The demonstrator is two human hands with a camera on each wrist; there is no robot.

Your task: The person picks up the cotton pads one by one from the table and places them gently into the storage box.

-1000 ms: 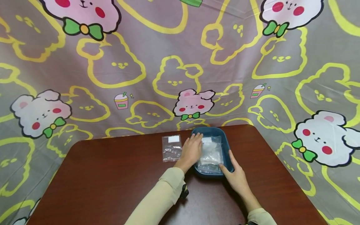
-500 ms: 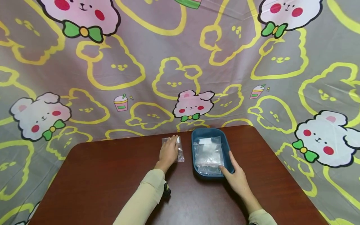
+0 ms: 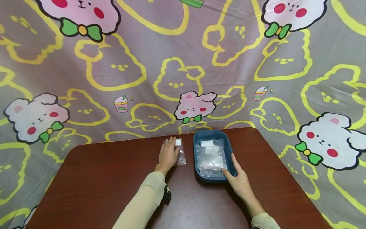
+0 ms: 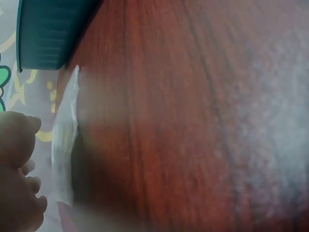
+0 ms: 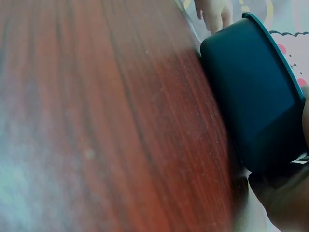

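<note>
A clear plastic zip bag [image 3: 181, 155] with a white label lies flat on the table, left of a dark blue plastic bin [image 3: 227, 149]. Over the left part of that bag my left hand [image 3: 168, 155] rests with extended fingers. In the left wrist view, the bag [image 4: 65, 140] is seen edge-on beside my fingertips; contact is hard to tell there. My right hand [image 3: 239, 179] holds the bin's near right side, thumb over the rim and fingers along the outer wall. Several similar clear bags [image 3: 212, 156] lie stacked inside the bin.
The brown wooden table [image 3: 108, 178] has rounded far corners. Behind and beside it hangs a patterned cloth [image 3: 154, 73] with cartoon animals. The bin sits close to the table's far edge.
My left hand has moved left from the bin's left side onto the loose bag. The right hand keeps its hold on the bin, which stays in place.
</note>
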